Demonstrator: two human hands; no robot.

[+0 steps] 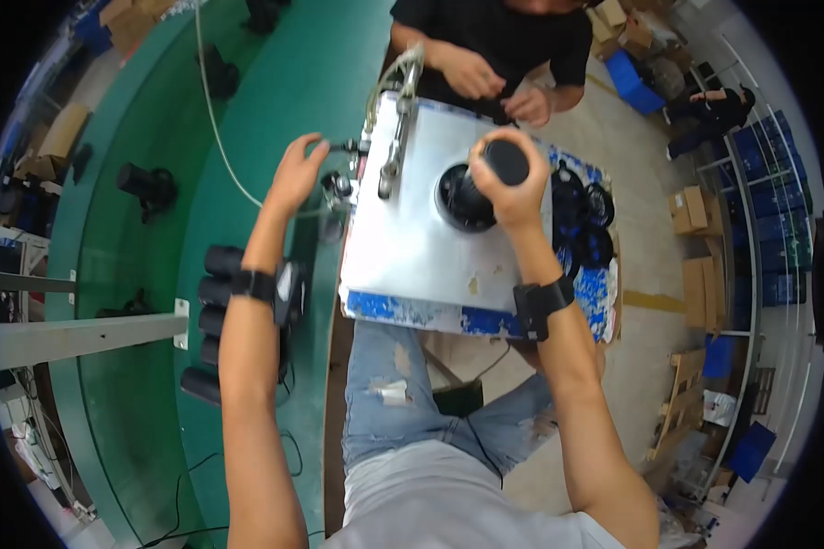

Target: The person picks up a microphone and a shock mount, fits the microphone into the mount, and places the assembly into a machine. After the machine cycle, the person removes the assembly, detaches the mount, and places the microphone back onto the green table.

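Note:
My right hand [520, 183] is wrapped round a black cylindrical part [505, 162], tilted over a metal plate [412, 247]. Just beneath it, a round black housing [462, 203] rests on the plate; whether the two are joined I cannot tell. My left hand [298, 176] is off the plate's left side with its fingers stretched out, holding nothing visible. Its fingertips are close to a black-ended fitting [344, 145]; contact is unclear. A silver regulator-like fitting [341, 186] lies beside that hand. Along the plate's far left stands a metal pneumatic cylinder [396, 151].
Several black cylindrical parts [212, 320] lie on the green bench [247, 101] at left. Black ring-shaped parts [581, 215] are piled right of the plate. Across from me are a co-worker's hands [499, 87]. A pale hose [212, 119] crosses the bench.

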